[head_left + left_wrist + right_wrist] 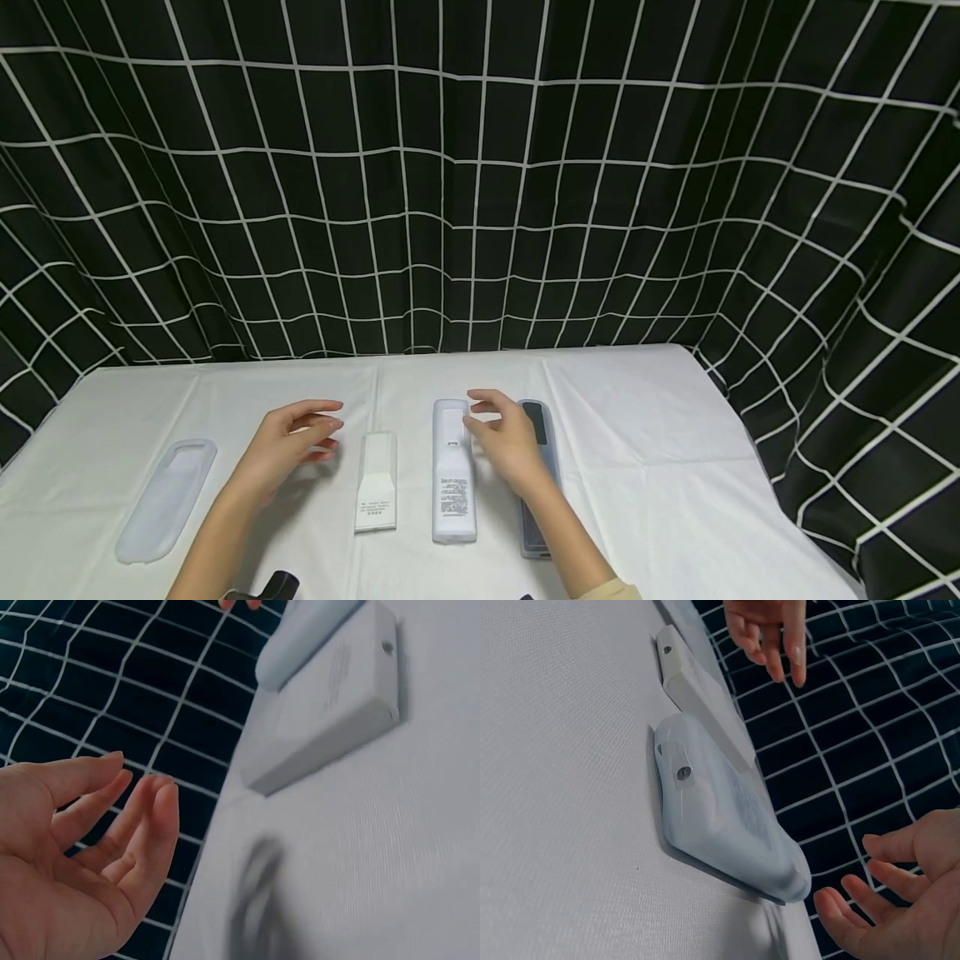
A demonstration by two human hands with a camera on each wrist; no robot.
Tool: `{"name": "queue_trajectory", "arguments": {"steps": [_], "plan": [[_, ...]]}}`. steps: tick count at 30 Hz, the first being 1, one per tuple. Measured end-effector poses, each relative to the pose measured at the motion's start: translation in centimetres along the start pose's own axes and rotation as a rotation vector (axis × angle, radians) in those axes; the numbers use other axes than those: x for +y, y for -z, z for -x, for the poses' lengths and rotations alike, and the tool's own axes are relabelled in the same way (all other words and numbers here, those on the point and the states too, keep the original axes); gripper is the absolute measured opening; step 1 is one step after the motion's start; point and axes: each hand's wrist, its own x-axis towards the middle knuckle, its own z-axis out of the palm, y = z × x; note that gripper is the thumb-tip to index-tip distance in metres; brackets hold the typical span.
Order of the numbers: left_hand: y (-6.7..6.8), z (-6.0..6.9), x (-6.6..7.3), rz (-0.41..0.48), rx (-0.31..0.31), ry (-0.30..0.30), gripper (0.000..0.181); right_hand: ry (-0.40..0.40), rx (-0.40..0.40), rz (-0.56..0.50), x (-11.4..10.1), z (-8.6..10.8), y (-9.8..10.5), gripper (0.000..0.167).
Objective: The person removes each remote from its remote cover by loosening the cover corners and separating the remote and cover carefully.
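A white remote (377,483) lies face down on the cloth, left of a second remote in a clear sleeve (453,475). My left hand (288,446) hovers left of the white remote, fingers loosely bent and holding nothing; the left wrist view shows this hand (90,855) apart from the white remote (330,705). Over the gap between the sleeved remote and a dark remote (531,521), my right hand (510,442) is raised and empty. In the right wrist view the right hand (907,892) is beside the sleeved remote (720,810). My right arm partly covers the dark remote.
An empty translucent sleeve (167,500) lies at the left of the white cloth-covered table (660,467). Behind and at the sides hangs a black curtain with a white grid (465,192). A black object (279,585) shows by my left forearm at the bottom edge.
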Motion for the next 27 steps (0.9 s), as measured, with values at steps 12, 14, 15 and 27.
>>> {"name": "queue_trajectory", "arguments": {"steps": [12, 14, 15, 27], "plan": [[-3.2, -1.0, 0.9, 0.004, 0.013, -0.006, 0.042, -0.015, 0.002, -0.021, 0.3, 0.0, 0.2, 0.039], [-3.8, -1.2, 0.8, 0.007, 0.013, -0.014, 0.041, -0.016, 0.002, -0.016, 0.3, 0.0, 0.2, 0.039], [-4.1, -1.3, 0.8, 0.007, 0.014, -0.018, 0.041, -0.017, 0.0, -0.016, 0.3, 0.0, 0.2, 0.039], [-7.3, -2.2, 1.1, -0.024, 0.065, -0.032, 0.034, -0.047, -0.035, -0.036, 0.8, 0.0, 0.1, 0.043]]}}
